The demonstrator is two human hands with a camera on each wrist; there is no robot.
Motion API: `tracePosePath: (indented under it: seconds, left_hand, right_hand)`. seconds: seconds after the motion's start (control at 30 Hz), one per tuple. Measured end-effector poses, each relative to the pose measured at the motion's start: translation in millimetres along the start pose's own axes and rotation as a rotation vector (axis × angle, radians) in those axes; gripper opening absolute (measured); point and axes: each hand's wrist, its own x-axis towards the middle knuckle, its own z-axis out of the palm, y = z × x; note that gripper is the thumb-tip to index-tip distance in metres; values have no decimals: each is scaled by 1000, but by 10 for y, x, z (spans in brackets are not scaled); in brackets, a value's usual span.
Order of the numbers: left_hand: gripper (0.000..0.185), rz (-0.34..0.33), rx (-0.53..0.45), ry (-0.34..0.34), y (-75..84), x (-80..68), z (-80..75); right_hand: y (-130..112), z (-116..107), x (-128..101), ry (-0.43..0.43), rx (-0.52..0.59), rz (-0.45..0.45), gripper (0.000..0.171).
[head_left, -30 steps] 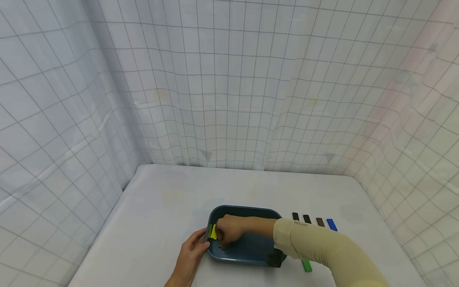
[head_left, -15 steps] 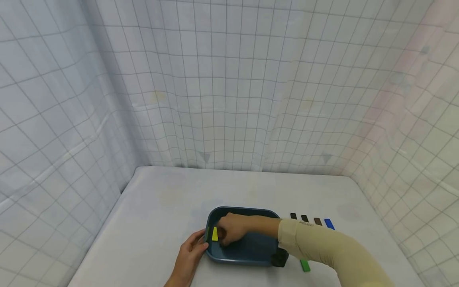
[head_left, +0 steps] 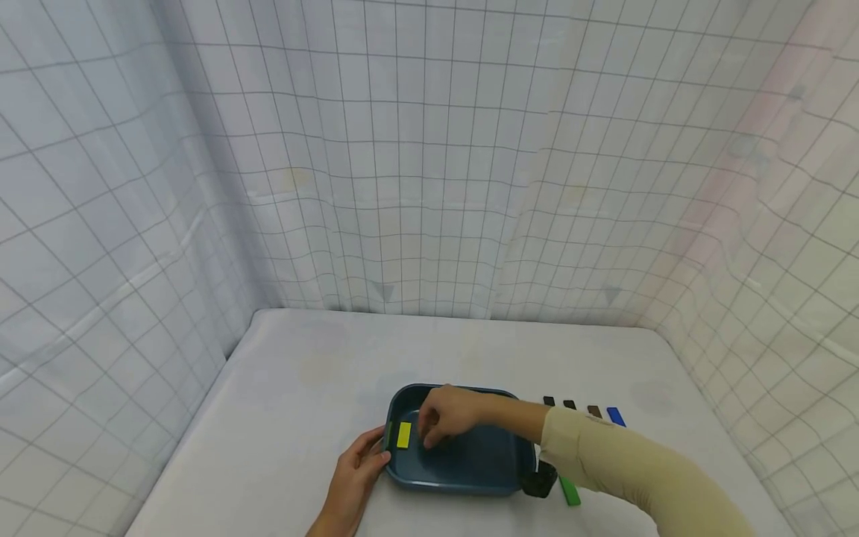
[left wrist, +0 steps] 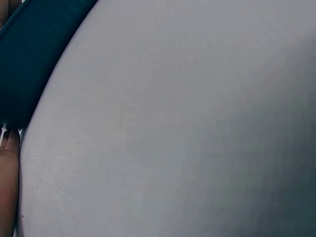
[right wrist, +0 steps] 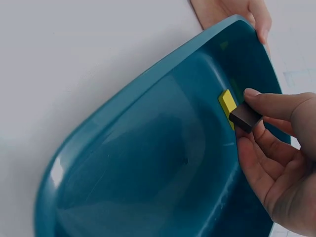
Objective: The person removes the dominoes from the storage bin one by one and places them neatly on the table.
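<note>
My left hand (head_left: 353, 476) holds the left end of a dark teal plastic basin (head_left: 463, 488), thumb at the rim and the other fingers along the outer wall. Inside the basin, near that end, lies a small yellow block (head_left: 404, 435). My right hand (head_left: 451, 415) is over the basin, just right of the yellow block. In the right wrist view, thumb and fingers pinch a small dark brown block (right wrist: 245, 117), which partly covers the yellow block (right wrist: 227, 103). The left wrist view catches only fingers (left wrist: 9, 173) at the basin wall (left wrist: 34, 59).
Right of the basin, on the white table (head_left: 302, 373), lie two black blocks, a brown block (head_left: 594, 411), a blue block (head_left: 616, 416) and a green block (head_left: 570, 491). The right sleeve partly covers this row. Gridded white curtains (head_left: 429, 164) surround the table.
My right hand has drawn back to the right and up from the basin's left end, uncovering the yellow block. The left hand keeps its place at the basin.
</note>
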Motion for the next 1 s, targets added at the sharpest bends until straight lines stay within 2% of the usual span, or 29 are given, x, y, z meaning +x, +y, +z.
tracePosePath:
  seconds: [0.17, 0.53, 0.8, 1.0]
  left_hand:
    - [54, 6, 20, 12, 13, 2, 7]
    - [56, 9, 18, 16, -9, 0, 31]
    - [57, 25, -11, -9, -30, 20, 66]
    - [56, 29, 7, -2, -24, -6, 22]
  right_hand:
    - [-28, -68, -137, 34, 64, 31, 9]
    - [133, -114, -408, 133, 77, 34, 9]
    - [322, -88, -817, 219, 150, 103, 9]
    - [440, -55, -1066, 274, 198, 90, 16]
